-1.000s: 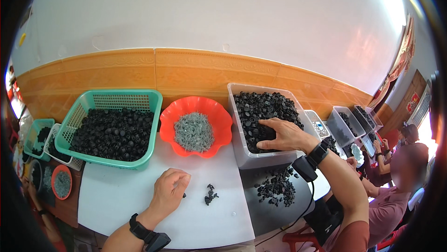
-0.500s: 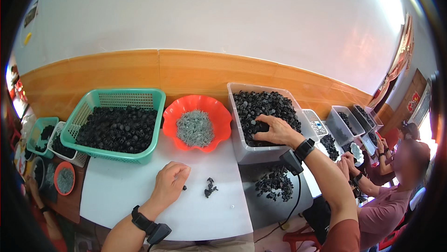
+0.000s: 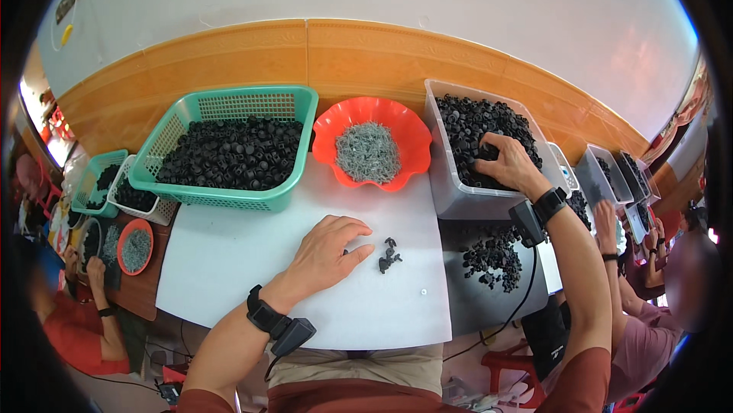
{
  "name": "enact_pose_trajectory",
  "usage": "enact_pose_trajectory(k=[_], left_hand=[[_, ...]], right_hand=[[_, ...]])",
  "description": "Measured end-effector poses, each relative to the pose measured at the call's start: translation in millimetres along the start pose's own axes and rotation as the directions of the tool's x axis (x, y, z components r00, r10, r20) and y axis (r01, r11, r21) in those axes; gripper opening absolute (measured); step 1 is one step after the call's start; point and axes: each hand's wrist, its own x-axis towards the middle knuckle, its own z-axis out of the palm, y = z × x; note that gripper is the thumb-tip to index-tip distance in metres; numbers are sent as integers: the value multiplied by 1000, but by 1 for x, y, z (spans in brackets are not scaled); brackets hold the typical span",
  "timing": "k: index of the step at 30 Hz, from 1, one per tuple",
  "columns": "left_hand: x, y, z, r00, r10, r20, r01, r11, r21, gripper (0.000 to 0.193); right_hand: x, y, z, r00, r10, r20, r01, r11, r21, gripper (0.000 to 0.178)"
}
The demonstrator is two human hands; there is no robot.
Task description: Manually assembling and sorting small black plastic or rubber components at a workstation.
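My right hand (image 3: 505,162) reaches into a clear plastic bin (image 3: 450,193) full of small black parts (image 3: 478,123), its fingers curled down into the heap. My left hand (image 3: 327,250) rests palm down on the white board (image 3: 229,260), fingers loosely apart, holding nothing. Just to its right lie a few small dark parts (image 3: 389,254). Both wrists wear black bands with a small device and a cable.
A green basket (image 3: 214,108) of black parts stands at the back left. An orange bowl (image 3: 408,138) of grey pieces sits in the middle. A loose pile of black parts (image 3: 492,254) lies on the grey surface. Other people work at similar bins on both sides.
My right hand has stayed in the bin, shifting slightly among the parts. My left hand has opened out a little on the board beside the small dark parts.
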Motion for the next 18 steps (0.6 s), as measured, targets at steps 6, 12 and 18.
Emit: enact_pose_trajectory(k=[6, 12, 18], left_hand=[[3, 6, 5, 988, 116, 105, -124, 989, 80, 44], [8, 3, 20, 926, 306, 222, -348, 918, 189, 53], [9, 3, 23, 903, 359, 234, -410, 883, 227, 42]], right_hand=[[-1, -7, -1, 999, 19, -25, -19, 1000, 5, 38], [-2, -8, -2, 999, 23, -48, -24, 1000, -16, 38], [-3, -10, -2, 998, 27, -59, -30, 998, -48, 39]])
